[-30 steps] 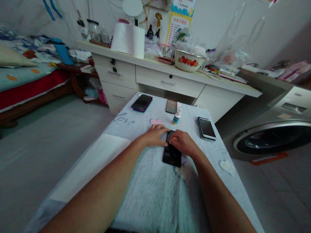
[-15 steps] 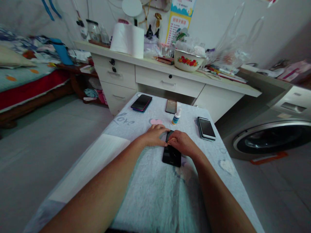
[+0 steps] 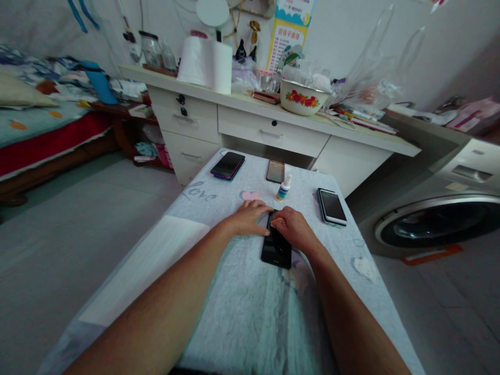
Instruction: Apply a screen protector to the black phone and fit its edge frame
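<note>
A black smartphone [image 3: 276, 252] lies screen up on the cloth-covered table. My left hand [image 3: 250, 217] grips its far left part, thumb on the left edge and index finger at the top. Curled over the upper screen, my right hand [image 3: 291, 225] is closed; a small pinkish bit shows at its fingertips, too small to name. Just beyond the hands stands a small spray bottle [image 3: 284, 188] with a white top and a blue-and-yellow label.
Stacked phones [image 3: 227, 165] lie at the table's far left, and more phones [image 3: 332, 207] at the right. A brown-edged phone or case [image 3: 275, 171] rests near the far edge. Behind is a white desk [image 3: 269, 122] with a flowered bowl [image 3: 302, 98]; a washing machine [image 3: 441, 182] stands at right.
My right hand has shifted slightly up the phone's screen, toward its far end. My left hand and the phone have stayed in place.
</note>
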`<state>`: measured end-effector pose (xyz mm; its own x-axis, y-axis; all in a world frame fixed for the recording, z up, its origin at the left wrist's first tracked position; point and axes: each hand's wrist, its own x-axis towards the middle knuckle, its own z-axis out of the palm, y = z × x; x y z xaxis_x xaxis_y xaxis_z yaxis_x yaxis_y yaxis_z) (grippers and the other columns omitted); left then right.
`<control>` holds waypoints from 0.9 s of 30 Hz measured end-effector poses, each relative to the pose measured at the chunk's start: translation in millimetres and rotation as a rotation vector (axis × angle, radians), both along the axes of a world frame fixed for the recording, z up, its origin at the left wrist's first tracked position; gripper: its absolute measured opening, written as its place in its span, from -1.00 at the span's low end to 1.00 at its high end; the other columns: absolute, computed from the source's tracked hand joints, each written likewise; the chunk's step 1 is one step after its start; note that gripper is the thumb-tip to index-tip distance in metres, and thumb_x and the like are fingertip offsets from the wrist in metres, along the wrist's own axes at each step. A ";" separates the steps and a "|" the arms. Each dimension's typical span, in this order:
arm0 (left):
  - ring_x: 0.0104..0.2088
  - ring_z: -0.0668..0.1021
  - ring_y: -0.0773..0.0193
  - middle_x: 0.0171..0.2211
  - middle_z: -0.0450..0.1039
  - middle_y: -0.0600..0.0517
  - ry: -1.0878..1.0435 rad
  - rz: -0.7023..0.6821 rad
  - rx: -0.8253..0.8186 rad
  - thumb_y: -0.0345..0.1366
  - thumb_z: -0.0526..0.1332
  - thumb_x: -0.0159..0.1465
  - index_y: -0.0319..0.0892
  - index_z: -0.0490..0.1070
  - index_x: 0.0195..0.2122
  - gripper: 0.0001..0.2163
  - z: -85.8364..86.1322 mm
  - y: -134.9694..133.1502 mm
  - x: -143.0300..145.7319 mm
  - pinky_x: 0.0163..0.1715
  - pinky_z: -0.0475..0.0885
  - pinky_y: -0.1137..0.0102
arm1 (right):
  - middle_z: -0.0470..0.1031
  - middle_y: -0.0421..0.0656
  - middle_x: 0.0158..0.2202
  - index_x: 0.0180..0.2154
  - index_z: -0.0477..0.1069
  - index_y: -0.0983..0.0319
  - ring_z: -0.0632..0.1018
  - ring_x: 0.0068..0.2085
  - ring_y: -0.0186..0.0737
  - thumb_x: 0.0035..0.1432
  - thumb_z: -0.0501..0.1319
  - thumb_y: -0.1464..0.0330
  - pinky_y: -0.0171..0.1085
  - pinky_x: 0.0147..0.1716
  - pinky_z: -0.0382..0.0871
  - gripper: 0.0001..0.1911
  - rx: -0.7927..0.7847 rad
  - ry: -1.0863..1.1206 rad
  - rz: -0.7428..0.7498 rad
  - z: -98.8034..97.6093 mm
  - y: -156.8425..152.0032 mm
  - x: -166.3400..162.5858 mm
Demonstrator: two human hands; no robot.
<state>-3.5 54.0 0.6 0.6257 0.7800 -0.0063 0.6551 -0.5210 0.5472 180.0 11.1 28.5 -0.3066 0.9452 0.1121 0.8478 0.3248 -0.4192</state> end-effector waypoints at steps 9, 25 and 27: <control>0.21 0.20 -0.02 0.18 0.21 -0.03 0.004 0.006 -0.009 -0.08 0.36 0.00 0.00 0.25 0.18 -0.32 5.1 -2.8 0.9 0.21 0.10 0.18 | 0.44 -0.15 -0.33 -0.37 0.52 0.27 0.45 -0.30 -0.31 0.12 0.19 0.46 -0.36 -0.29 0.21 -0.88 -0.049 0.007 0.039 2.3 -0.7 -0.2; 0.21 0.20 -0.01 0.18 0.21 -0.03 0.004 0.002 -0.002 -0.05 0.36 0.01 0.00 0.23 0.20 -0.30 1.7 -1.1 0.7 0.21 0.08 0.18 | 0.45 -0.16 -0.34 -0.39 0.52 0.27 0.44 -0.32 -0.32 0.11 0.21 0.48 -0.36 -0.29 0.21 -0.89 -0.039 0.028 0.099 3.7 -3.3 -3.7; 0.21 0.20 -0.01 0.18 0.20 -0.03 0.002 -0.001 -0.005 -0.05 0.35 0.01 0.00 0.22 0.20 -0.29 1.4 -0.7 0.6 0.21 0.08 0.19 | 0.45 -0.16 -0.35 -0.39 0.52 0.27 0.44 -0.31 -0.32 0.11 0.20 0.48 -0.37 -0.29 0.20 -0.89 -0.027 0.035 0.078 2.3 -2.4 -3.6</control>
<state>-2.9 53.2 2.0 0.6261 0.7796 -0.0114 0.6558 -0.5187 0.5484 176.4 8.6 30.8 -0.3757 0.9214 0.0991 0.8049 0.3774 -0.4580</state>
